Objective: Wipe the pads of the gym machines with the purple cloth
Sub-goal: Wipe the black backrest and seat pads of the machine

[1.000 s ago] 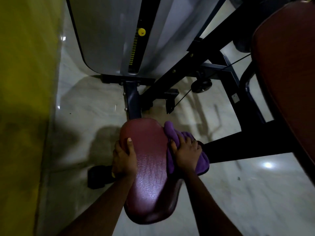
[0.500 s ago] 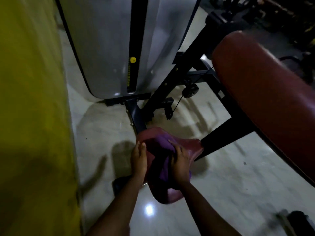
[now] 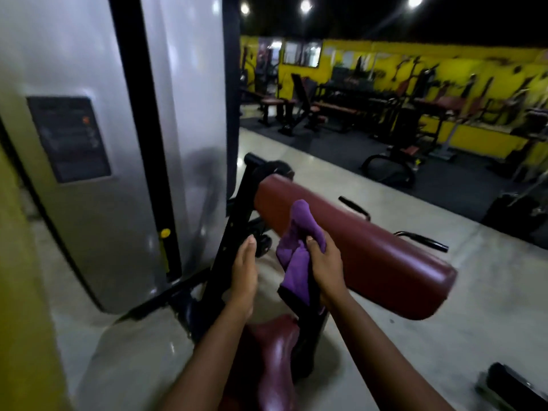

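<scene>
My right hand [image 3: 327, 268] grips the bunched purple cloth [image 3: 298, 253] in the air, in front of the near left end of a long maroon arm pad [image 3: 370, 250]. Part of the cloth hangs down below my fist. My left hand [image 3: 244, 272] hovers beside it with straight fingers, holding nothing, in front of the black frame bar [image 3: 229, 241]. The small maroon seat pad [image 3: 275, 360] lies below, between my forearms, partly hidden by them.
The grey weight-stack housing [image 3: 89, 143] with a yellow pin [image 3: 165, 232] stands close on the left, beside a yellow wall [image 3: 17, 292]. Black handles [image 3: 424, 240] stick out beyond the arm pad. Other benches and machines [image 3: 341, 111] fill the far room.
Both hands have left the seat pad and risen to the arm pad's end, the right carrying the cloth. My view has tilted up from the floor to the room.
</scene>
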The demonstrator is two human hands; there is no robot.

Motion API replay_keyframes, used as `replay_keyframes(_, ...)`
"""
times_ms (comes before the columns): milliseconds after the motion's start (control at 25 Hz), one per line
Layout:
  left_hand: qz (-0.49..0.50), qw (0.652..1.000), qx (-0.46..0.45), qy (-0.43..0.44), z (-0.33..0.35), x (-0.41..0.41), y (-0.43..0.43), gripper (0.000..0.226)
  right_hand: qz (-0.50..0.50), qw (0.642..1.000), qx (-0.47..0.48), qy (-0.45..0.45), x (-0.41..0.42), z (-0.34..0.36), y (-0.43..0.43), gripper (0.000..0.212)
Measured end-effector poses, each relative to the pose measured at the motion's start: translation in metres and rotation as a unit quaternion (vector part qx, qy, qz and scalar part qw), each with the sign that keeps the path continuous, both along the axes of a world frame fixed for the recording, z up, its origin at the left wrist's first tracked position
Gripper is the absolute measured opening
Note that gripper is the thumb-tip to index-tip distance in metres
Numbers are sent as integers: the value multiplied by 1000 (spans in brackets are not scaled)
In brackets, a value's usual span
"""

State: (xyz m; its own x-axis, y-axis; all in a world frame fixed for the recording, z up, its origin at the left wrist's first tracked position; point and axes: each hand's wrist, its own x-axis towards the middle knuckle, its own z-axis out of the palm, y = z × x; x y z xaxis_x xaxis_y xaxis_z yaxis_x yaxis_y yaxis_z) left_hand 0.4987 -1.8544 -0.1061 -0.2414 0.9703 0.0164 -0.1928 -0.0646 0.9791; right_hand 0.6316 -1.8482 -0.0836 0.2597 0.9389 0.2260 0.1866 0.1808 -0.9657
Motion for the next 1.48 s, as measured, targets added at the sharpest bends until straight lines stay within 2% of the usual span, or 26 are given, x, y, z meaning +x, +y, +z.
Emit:
replay_keyframes(240,-89,991,85,56,58,92,62,44,-99,990,35,97,89,53,32,28)
replay_keyframes(360,-166,977,105,78,82,159,90,48,-156,982,49,93,156,72,52,27)
replay_keyframes(520,-189,974,98,74,98,261,131,48,-207,972,55,102,254,78,74,27)
replay_keyframes(880,-318,948,26,24,77,498,190,53,-296,952,23,68,477,63,104,31)
replay_keyframes(1120,-333,941,-1,57,54,603,225,53,-327,940,-24,92,575,30,132,32)
replay_keyframes(1480,-398,914,-43,64,21,779,362,57,-362,925,-77,85,747,6,256,31)
